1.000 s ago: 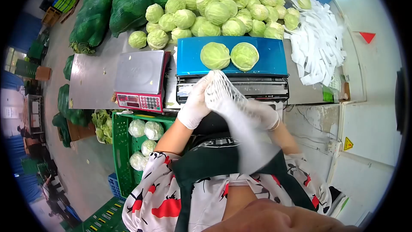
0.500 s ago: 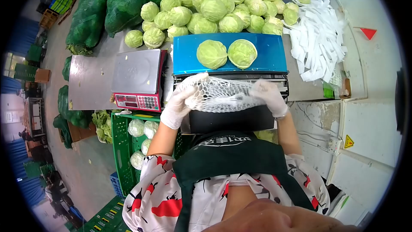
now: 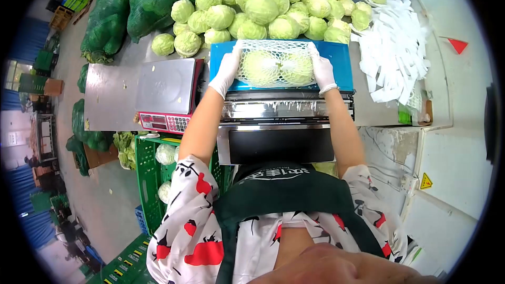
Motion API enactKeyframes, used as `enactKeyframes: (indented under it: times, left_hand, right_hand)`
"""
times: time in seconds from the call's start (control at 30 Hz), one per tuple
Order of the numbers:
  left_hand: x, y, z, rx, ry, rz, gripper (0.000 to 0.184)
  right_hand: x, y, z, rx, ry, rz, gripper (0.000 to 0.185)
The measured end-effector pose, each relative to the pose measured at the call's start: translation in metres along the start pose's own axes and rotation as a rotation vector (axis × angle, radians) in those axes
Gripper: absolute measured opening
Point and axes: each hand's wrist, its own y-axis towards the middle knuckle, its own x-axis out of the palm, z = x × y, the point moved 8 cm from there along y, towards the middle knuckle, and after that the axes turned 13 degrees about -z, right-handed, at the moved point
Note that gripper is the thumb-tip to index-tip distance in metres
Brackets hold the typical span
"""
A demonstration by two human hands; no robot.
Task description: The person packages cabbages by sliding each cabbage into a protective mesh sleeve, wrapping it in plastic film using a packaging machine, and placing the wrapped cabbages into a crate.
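A white foam net [image 3: 279,47] is stretched across two pale green cabbages, a left one [image 3: 260,67] and a right one [image 3: 298,68], on the blue panel [image 3: 337,68] of the wrapping machine. My left hand [image 3: 229,68], in a white glove, grips the net's left end beside the left cabbage. The net's right end is in my right hand [image 3: 322,69], gloved too, next to the right cabbage. Both hands have their fingers closed on the net's edges.
A pink-edged scale [image 3: 166,87] stands left of the machine. Behind are piled cabbages [image 3: 261,9] and green mesh sacks [image 3: 113,16]. White net sleeves [image 3: 392,47] lie heaped at the right. A green crate [image 3: 150,179] with wrapped cabbages is at the lower left.
Both hands have moved forward, away from my body, carrying the net from above the machine's front onto the two cabbages. Earlier the net was bunched, then pulled wide between the hands.
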Motion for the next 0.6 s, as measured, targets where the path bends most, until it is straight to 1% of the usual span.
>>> enactKeyframes:
  times: [0.03, 0.07, 0.1, 0.13, 0.17, 0.2, 0.23, 0.3, 0.33, 0.37, 0.4, 0.43, 0.47, 0.53, 0.57, 0.6]
  left_hand:
    - [0.01, 0.002, 0.007, 0.038, -0.143, -0.026, 0.057]
    - [0.015, 0.008, 0.013, 0.081, -0.286, -0.052, 0.055]
    - [0.017, 0.024, 0.019, 0.205, -0.391, -0.183, 0.041]
    - [0.021, 0.038, 0.015, 0.222, -0.372, -0.279, 0.038]
    - [0.03, 0.034, 0.033, 0.241, -0.354, -0.374, 0.036]
    - [0.039, 0.028, 0.051, 0.26, -0.334, -0.469, 0.033]
    - [0.047, 0.024, 0.062, 0.235, -0.386, -0.513, 0.025]
    - [0.045, 0.045, 0.058, 0.294, -0.105, -0.646, 0.021]
    - [0.046, 0.052, 0.056, 0.322, 0.039, -0.711, 0.019]
    - [0.065, 0.027, 0.073, 0.343, 0.153, -0.698, 0.018]
    - [0.074, 0.009, 0.08, 0.324, 0.42, -0.706, 0.025]
    - [0.08, -0.011, 0.099, 0.578, 0.682, -0.505, 0.039]
    - [0.091, -0.039, 0.114, 0.829, 0.936, -0.285, 0.057]
    - [0.078, -0.061, 0.121, 0.641, 1.061, 0.1, 0.082]
    - [0.067, -0.065, 0.11, 0.594, 0.944, 0.15, 0.095]
    - [0.058, -0.054, 0.082, 0.452, 0.708, 0.044, 0.095]
  right_hand:
    - [0.003, 0.007, 0.01, 0.164, 0.081, -0.115, 0.061]
    - [0.001, 0.022, 0.006, -0.042, 0.102, -0.103, 0.056]
    - [-0.002, 0.03, 0.002, -0.245, 0.122, -0.092, 0.05]
    - [0.0, 0.041, 0.014, -0.288, 0.35, -0.162, 0.04]
    - [0.002, 0.044, 0.014, -0.318, 0.579, -0.232, 0.03]
    - [-0.001, 0.044, -0.001, -0.353, 0.55, -0.343, 0.03]
    - [-0.003, 0.042, -0.015, -0.386, 0.521, -0.454, 0.029]
    - [-0.008, 0.034, -0.044, -0.461, 0.425, -0.653, 0.031]
    - [-0.008, 0.028, -0.054, -0.473, 0.312, -0.763, 0.031]
    - [-0.007, 0.018, -0.062, -0.482, 0.197, -0.873, 0.031]
    - [-0.007, 0.009, -0.069, -0.489, 0.083, -0.982, 0.032]
    - [-0.013, 0.006, -0.069, -0.458, -0.192, -1.018, 0.053]
    - [-0.024, 0.011, -0.064, -0.524, -0.29, -0.869, 0.063]
    - [-0.047, 0.005, -0.056, -0.644, -0.484, -0.558, 0.083]
    - [-0.052, -0.005, -0.047, -0.171, -0.309, -0.694, 0.108]
    - [-0.047, -0.012, -0.039, -0.136, -0.141, -0.759, 0.106]
